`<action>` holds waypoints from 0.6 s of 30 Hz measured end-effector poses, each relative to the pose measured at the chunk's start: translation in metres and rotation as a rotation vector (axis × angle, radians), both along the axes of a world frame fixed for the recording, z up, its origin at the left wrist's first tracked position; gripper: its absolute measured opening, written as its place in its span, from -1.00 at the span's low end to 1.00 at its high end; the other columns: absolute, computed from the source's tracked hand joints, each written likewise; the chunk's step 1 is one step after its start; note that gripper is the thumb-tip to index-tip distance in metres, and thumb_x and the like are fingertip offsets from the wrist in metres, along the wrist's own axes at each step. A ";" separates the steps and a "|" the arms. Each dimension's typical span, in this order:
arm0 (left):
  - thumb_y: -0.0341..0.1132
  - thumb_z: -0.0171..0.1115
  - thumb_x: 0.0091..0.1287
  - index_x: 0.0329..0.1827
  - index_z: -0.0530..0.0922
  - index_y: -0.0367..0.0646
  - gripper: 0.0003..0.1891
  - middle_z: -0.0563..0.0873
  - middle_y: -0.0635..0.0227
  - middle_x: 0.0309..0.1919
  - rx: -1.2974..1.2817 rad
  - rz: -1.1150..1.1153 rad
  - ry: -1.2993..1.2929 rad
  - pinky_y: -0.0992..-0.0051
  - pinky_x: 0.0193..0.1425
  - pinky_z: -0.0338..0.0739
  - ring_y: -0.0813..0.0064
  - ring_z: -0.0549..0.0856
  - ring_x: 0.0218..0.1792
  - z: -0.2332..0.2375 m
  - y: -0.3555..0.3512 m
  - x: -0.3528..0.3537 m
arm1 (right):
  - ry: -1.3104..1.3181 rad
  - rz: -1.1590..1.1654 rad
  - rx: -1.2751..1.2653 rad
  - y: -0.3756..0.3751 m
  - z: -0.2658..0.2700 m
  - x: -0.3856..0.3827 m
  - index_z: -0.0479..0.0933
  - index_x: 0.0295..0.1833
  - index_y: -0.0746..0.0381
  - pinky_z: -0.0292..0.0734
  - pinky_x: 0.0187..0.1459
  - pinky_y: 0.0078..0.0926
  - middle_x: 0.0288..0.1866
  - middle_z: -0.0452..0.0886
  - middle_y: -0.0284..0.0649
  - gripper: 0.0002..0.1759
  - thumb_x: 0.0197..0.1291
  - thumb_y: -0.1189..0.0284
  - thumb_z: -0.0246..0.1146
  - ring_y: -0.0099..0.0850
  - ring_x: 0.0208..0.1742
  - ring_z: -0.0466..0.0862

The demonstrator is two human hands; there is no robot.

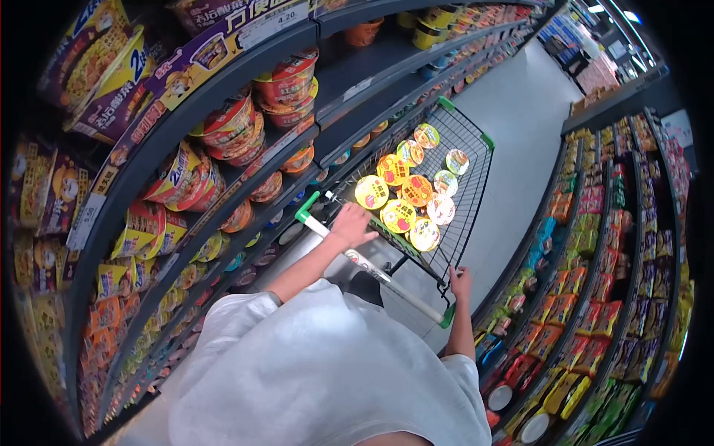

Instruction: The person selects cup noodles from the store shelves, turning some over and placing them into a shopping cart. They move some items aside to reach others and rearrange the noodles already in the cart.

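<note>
One loose white shirt (297, 372) fills the near foreground, and beyond it the pale handle bar (367, 265) of a shopping cart (487, 141) runs slantwise, its green ends set far left and near right. Past the bar, the left hand (355, 223) lies at the basket's near left corner, fingers spread and apparently holding nothing; whether they rest on the rim cannot be told. The right hand (461, 282) is at the near right corner, beside the dark wire, its fingers partly curled, though it is unclear if they grip the frame. Ten round-lidded cups (416, 190) sit inside the basket, whose long axis leads forward and to the right. The yellow-lidded cup (370, 192) lies just ahead of the left fingers, slightly to their right, so the left hand is plainly the nearer one. Its lid is bright yellow with a reddish print; others around it are orange, white or green-edged, several glaring in the light, all facing upward in a loose cluster. Farther out, stacked bowls (286, 85) line the left shelves, colourful packets (576, 282) fill the right ones, and grey floor (513, 104) stretches between.
</note>
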State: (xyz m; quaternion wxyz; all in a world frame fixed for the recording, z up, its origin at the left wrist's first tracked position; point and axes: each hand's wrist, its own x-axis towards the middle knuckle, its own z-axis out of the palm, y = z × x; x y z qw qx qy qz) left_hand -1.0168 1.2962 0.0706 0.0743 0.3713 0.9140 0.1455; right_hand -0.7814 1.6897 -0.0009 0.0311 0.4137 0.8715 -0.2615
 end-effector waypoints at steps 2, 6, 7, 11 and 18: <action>0.30 0.23 0.36 0.12 0.67 -0.16 -0.34 0.68 0.18 0.10 -0.056 0.021 0.004 0.19 0.47 0.21 0.24 0.52 0.28 0.002 -0.010 -0.005 | -0.004 -0.080 -0.012 -0.017 -0.003 0.019 0.56 0.14 0.36 0.64 -0.05 -0.12 -0.21 0.78 0.07 -0.32 0.30 -0.08 0.35 -0.02 -0.09 0.80; 0.31 0.28 0.33 0.14 0.66 -0.17 -0.32 0.68 0.18 0.10 -0.104 0.010 -0.030 0.18 0.51 0.21 0.23 0.52 0.29 0.008 -0.030 0.000 | -0.067 -0.217 -0.148 -0.058 0.013 0.050 0.59 0.10 0.42 0.69 -0.29 -0.24 -0.25 0.76 0.05 -0.34 0.41 -0.06 0.23 -0.13 -0.35 0.82; 0.31 0.28 0.32 0.14 0.66 -0.17 -0.32 0.68 0.18 0.09 -0.094 0.007 -0.021 0.17 0.52 0.21 0.23 0.52 0.29 0.007 -0.036 0.002 | -0.030 -0.198 -0.147 -0.066 0.009 0.056 0.59 0.07 0.45 0.69 -0.39 -0.28 -0.26 0.75 0.06 -0.36 0.43 -0.03 0.21 -0.16 -0.41 0.81; 0.29 0.32 0.30 0.16 0.65 -0.19 -0.31 0.68 0.17 0.11 -0.069 -0.024 -0.011 0.17 0.54 0.23 0.20 0.53 0.28 0.007 -0.059 0.011 | -0.007 -0.214 -0.203 -0.095 0.006 0.078 0.62 0.05 0.47 0.69 -0.46 -0.26 -0.25 0.75 0.07 -0.41 0.53 0.05 0.11 -0.14 -0.47 0.80; 0.23 0.43 0.21 0.06 0.67 -0.24 -0.34 0.69 0.12 0.03 0.061 -0.027 0.002 0.19 0.49 0.29 0.17 0.57 0.23 0.004 -0.101 0.039 | -0.036 -0.179 -0.006 -0.154 0.021 0.109 0.69 -0.15 0.32 0.63 -0.21 -0.05 -0.41 0.72 0.02 -0.51 0.49 0.08 0.11 -0.01 -0.35 0.78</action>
